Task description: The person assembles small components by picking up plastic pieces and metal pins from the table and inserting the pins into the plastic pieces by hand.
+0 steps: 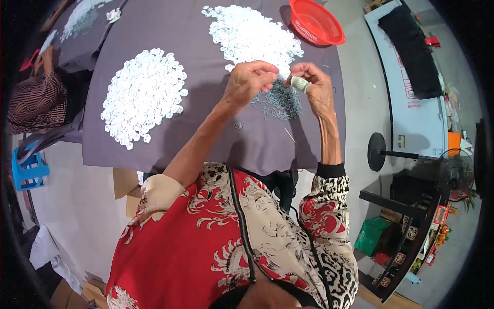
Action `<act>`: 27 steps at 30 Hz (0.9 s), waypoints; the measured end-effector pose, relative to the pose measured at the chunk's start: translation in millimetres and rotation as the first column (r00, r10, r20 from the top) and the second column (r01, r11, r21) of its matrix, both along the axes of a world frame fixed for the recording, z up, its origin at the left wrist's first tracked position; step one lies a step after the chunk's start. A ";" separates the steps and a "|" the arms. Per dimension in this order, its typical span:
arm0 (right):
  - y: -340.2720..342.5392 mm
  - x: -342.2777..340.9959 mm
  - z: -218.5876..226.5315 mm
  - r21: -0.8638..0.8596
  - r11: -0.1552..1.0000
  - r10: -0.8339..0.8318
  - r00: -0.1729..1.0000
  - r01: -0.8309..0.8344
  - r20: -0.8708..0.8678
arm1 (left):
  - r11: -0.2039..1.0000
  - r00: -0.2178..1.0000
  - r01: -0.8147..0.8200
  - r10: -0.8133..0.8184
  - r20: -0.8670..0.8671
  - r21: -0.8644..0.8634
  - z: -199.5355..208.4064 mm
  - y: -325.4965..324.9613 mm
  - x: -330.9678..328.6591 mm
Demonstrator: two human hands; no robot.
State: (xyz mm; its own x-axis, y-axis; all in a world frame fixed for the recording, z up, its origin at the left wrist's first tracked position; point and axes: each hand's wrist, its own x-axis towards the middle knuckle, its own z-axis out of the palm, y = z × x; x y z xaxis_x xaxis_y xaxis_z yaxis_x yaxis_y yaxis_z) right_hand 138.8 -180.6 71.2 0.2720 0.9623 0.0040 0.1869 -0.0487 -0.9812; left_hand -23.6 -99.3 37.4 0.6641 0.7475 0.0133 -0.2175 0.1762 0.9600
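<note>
My left hand [250, 84] is raised over the table with its fingertips pinched together; whatever they hold is too small to make out. Close by on the right, my right hand [318, 88] has its fingers bent and closed, and its content is hidden. A pale ribbed band [299, 84] wraps a digit of that hand. Below and between the hands lies a heap of small dark nails [280, 103]. Behind them spreads a bright pile of small white plastic pieces [252, 36]. Another pile of white plastic pieces [141, 95] lies to the left.
A red plastic basket [318, 21] stands at the far right table corner. One thin stick [290, 135] lies on the grey tablecloth [206, 139]. At the far left another person [38, 103] sits beside a second table; a blue stool [30, 170] is on the floor.
</note>
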 end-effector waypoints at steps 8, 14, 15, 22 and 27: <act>-2.5 -16.3 29.5 0.047 0.997 0.034 0.893 -0.061 0.448 | 0.995 0.996 0.086 -0.086 0.010 0.059 11.6 -6.2 5.9; -6.4 -19.9 36.4 0.188 0.982 -0.052 0.906 -0.031 0.421 | 0.981 0.969 0.087 -0.043 0.244 -0.174 28.5 -7.3 9.7; -7.5 -21.8 37.6 0.214 0.977 -0.079 0.926 -0.003 0.369 | 0.972 0.958 0.119 -0.059 0.280 -0.203 31.1 -7.5 10.0; -11.8 -22.9 49.2 0.343 0.935 -0.182 0.956 0.095 0.231 | 0.961 0.926 0.157 -0.063 0.372 -0.227 53.5 -17.7 12.3; -14.5 -24.4 62.3 0.377 0.926 -0.065 0.991 0.018 0.113 | 0.980 0.932 0.097 -0.028 0.361 -0.174 68.6 -23.8 2.8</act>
State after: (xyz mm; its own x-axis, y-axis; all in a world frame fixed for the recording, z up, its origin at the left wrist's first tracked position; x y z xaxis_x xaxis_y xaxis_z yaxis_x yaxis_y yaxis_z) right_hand 114.4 -195.1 133.4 0.2862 0.8719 0.3974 0.3115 0.3075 -0.8991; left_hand -20.9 -123.1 106.1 0.6872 0.7162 0.1217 -0.5206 0.3687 0.7701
